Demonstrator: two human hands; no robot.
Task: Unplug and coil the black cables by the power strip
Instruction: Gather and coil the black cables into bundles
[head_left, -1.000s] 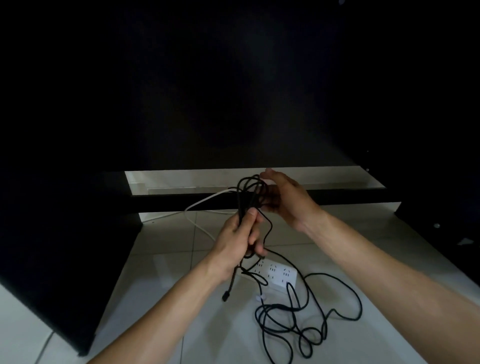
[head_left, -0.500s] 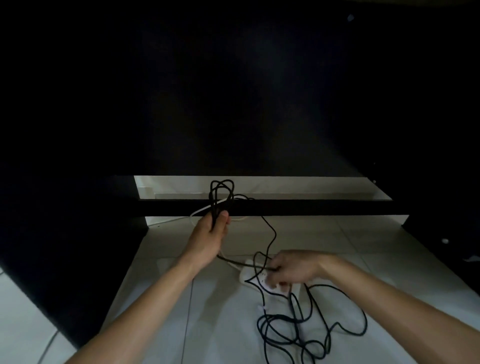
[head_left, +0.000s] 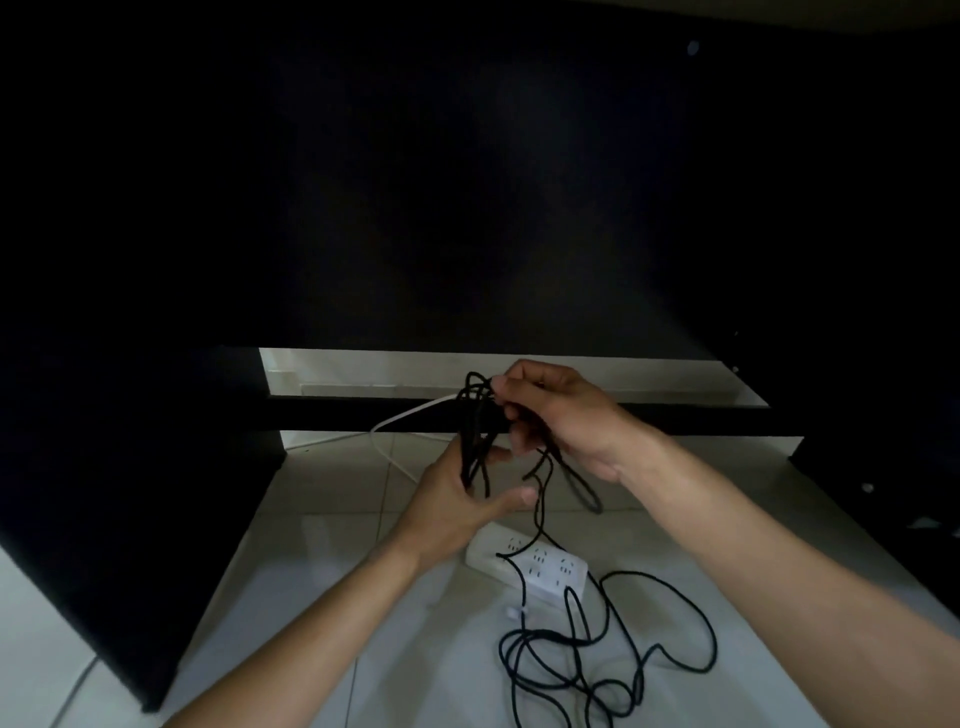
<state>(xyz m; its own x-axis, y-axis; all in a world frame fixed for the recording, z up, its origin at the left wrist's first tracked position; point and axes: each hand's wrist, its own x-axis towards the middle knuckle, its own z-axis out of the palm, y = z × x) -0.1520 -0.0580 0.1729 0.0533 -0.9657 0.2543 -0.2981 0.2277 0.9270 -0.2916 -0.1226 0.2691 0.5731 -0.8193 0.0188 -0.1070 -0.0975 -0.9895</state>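
A bundle of black cable loops (head_left: 475, 439) stands upright in my left hand (head_left: 457, 501), whose fingers curl round its lower part. My right hand (head_left: 558, 415) is raised beside it and pinches a strand of the black cable at the top of the bundle. From the hands the cable drops across the white power strip (head_left: 530, 564) on the tiled floor and ends in a loose tangle (head_left: 597, 660) at the lower right.
A white cord (head_left: 395, 423) runs from the power strip's far side toward a gap under a dark desk. A black panel (head_left: 130, 493) stands at the left, and dark furniture closes the right side. Pale floor tiles (head_left: 322, 493) lie between them.
My right hand rose from the floor by the power strip up to the top of the bundle, bringing a strand of cable. The left hand kept its hold and lowered slightly.
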